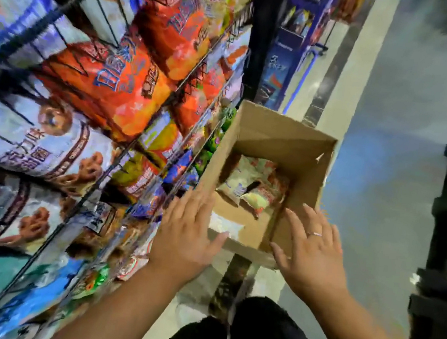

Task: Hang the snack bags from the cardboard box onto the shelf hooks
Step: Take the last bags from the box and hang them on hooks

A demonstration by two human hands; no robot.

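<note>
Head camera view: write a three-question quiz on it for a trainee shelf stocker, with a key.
1. True or false: the left hand is curled round a bag.
2. Pick one. The snack bags not yet hung lie: A on the floor; B inside the cardboard box; C on a trolley.
3. Fill in: the ring is on the ___ hand.

Key
1. False: its fingers are straight and hold nothing.
2. B.
3. Right: the right hand, fingers spread over the box's near corner.
</note>
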